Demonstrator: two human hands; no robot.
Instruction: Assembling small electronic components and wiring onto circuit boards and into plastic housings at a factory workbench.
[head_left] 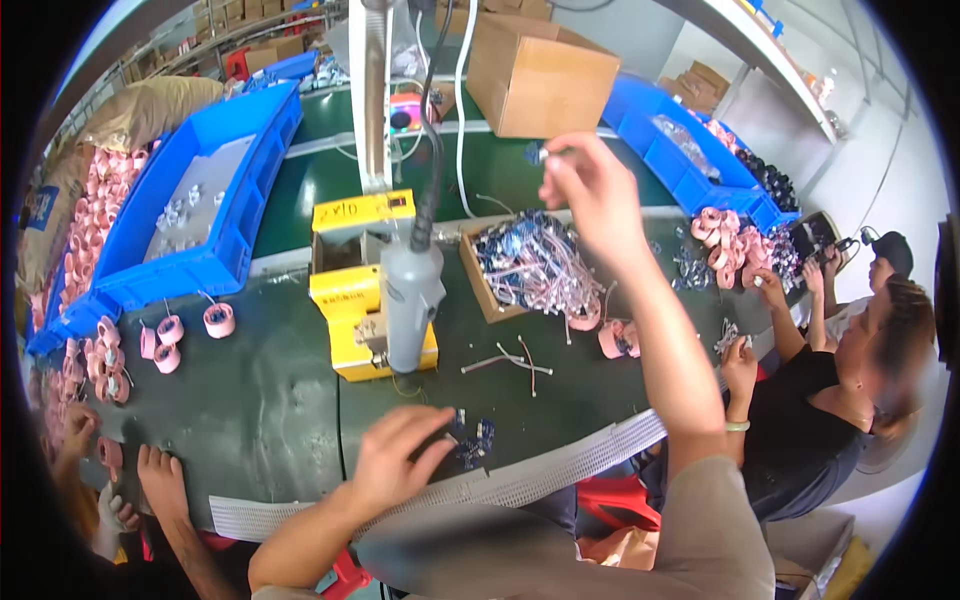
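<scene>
My right hand is raised over the far side of the bench, thumb and forefinger pinched on a small blue circuit board with a white end. Below it stands a shallow cardboard box heaped with small boards and short white wires. My left hand hovers near the front edge, thumb and forefinger apart. Right beside its fingertips lies a little group of blue circuit boards. A grey handheld tool hangs on a cable in front of a yellow stand. Several loose wires lie between.
Blue bins stand at the left and a blue bin at the right. Pink ring-shaped parts lie around both ends. A large carton sits at the back. Other people's hands work at left and right.
</scene>
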